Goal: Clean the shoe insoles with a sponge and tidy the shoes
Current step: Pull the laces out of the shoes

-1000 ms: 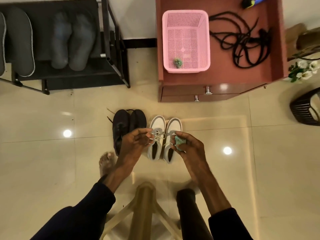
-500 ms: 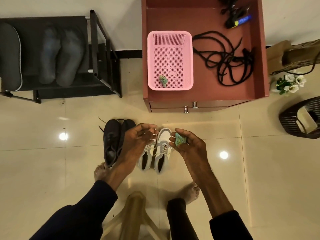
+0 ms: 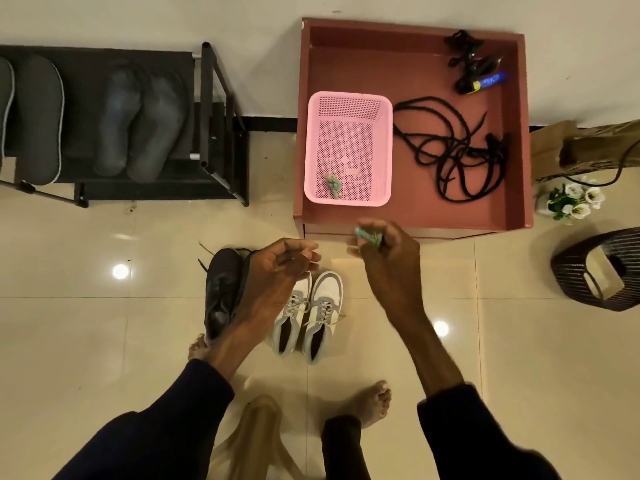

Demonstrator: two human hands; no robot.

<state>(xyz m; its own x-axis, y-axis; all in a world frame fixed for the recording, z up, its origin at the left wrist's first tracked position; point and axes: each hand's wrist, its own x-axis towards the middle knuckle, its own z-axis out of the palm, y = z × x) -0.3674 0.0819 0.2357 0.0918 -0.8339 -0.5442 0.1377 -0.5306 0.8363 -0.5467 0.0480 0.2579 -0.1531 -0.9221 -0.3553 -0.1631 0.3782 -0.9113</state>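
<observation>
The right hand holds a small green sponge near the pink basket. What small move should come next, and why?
Probably reach the right hand forward over the basket and release the sponge there. The hand pinches it at the cabinet front edge, just short of the basket, where a similar green piece already lies; the left hand is free.

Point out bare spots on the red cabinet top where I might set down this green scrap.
Bare: the strip between pink basket and the cabinet top's front lip, nearest your right hand; also the back band behind the basket. Crowded: the right half, under tangled black laces and clips.
</observation>
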